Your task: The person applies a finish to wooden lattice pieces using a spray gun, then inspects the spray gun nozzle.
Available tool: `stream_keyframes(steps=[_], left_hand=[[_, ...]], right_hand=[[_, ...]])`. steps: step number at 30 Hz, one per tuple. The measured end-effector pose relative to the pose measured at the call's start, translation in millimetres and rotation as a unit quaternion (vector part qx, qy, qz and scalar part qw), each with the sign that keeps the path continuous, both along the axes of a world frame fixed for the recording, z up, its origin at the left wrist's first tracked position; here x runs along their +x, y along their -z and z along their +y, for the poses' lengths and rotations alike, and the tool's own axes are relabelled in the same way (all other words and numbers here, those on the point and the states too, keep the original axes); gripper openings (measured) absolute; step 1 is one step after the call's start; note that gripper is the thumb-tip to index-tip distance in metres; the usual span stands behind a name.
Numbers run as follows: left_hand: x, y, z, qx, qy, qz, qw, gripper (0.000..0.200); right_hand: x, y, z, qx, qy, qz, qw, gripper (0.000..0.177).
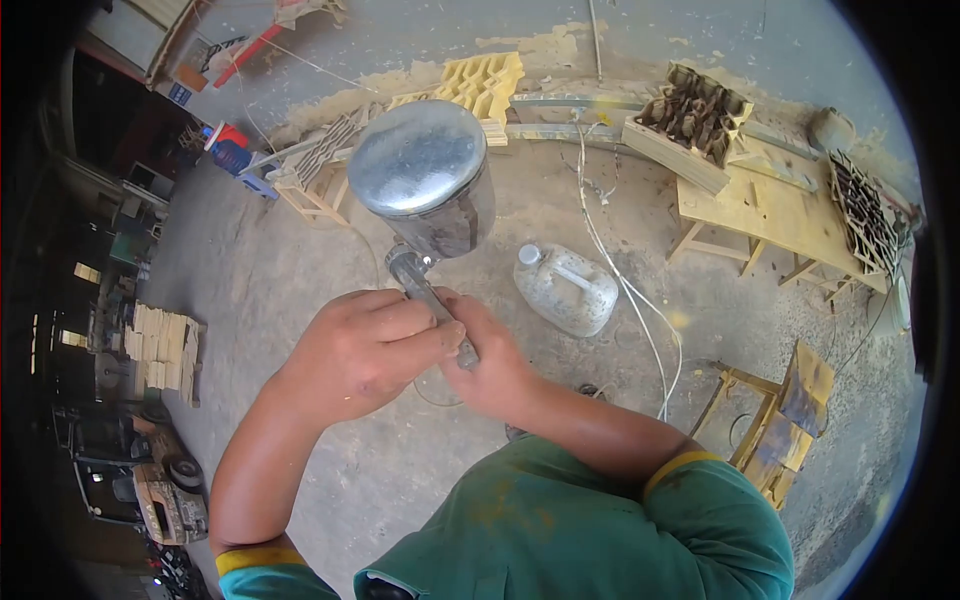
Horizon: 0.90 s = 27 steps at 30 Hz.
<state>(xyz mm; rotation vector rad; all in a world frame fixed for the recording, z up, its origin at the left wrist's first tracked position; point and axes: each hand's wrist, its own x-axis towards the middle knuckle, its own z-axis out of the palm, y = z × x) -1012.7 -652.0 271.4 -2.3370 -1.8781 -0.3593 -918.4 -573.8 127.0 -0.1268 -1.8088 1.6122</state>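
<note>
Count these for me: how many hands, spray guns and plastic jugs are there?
hands: 2, the left hand and the right hand
spray gun: 1
plastic jug: 1
Total: 4

- A white plastic jug lies on its side on the dusty concrete floor.
- A thin white hose trails just beside the jug.
- A wooden worktop on the right carries a dark lattice panel.
- Dark carved pieces sit in a wooden crate.
- A yellow lattice panel lies near the far wall.
- Pale wooden blocks are stacked on the left.
</note>
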Motion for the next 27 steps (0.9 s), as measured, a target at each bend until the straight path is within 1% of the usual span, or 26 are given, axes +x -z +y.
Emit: stream_keyframes(steps=[2, 8, 11, 14, 18, 20, 24, 27], left_hand=[[5, -5, 2, -0.006, -0.001, 0.015, 1.000, 0.024], [8, -4, 0, -0.001, 0.005, 0.025, 1.000, 0.026], [5, 4, -5, 0.017, 0.002, 0.026, 1.000, 0.030], [4, 8, -12, 0.029, -0.017, 0.020, 0.999, 0.034], [0, 15, -23, 0.026, -0.029, -0.007, 0.999, 0.036], [2, 13, -26, -0.002, -0.047, -0.014, 0.999, 0.035], [10, 5, -34, -0.074, -0.084, -0.003, 0.994, 0.035], [14, 3, -35, -0.089, -0.101, 0.017, 0.991, 0.036]], right_hand=[[4, -5, 4, 0.003, 0.002, 0.000, 1.000, 0.045], [9, -10, 9, -0.026, -0.022, -0.075, 0.997, 0.040], [10, -7, 9, 0.005, -0.014, -0.084, 0.996, 0.041], [7, -5, 5, 0.048, 0.005, -0.046, 0.998, 0.043], [5, -1, -7, -0.004, -0.045, -0.061, 0.997, 0.045], [2, 5, -15, -0.017, -0.071, -0.084, 0.994, 0.047], [1, 10, -22, 0.002, -0.094, -0.091, 0.991, 0.048], [-3, 17, -31, 0.004, -0.081, -0.052, 0.995, 0.052]])
